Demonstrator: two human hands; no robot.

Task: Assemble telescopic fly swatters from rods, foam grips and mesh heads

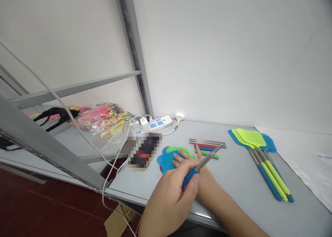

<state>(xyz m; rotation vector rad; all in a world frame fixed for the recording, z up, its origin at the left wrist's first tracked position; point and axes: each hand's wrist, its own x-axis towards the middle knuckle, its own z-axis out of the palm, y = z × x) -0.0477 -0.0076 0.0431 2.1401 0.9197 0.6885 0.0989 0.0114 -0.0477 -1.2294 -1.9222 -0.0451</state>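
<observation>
My left hand is closed around the blue grip of a fly swatter handle, whose bare metal rod points up and to the right. Behind it, my right hand reaches across to the left. Its fingers are spread over a blue swatter head, which lies with green and red heads in a small pile. My left hand hides part of my right palm. Just beyond, several metal rods lie side by side, near red and blue grips and a green grip.
Fly swatters with green and blue heads lie stacked at right, near a white sheet. A power strip with white cables stands at the back. Left are a pixelated object, a metal shelf post and bagged colourful items.
</observation>
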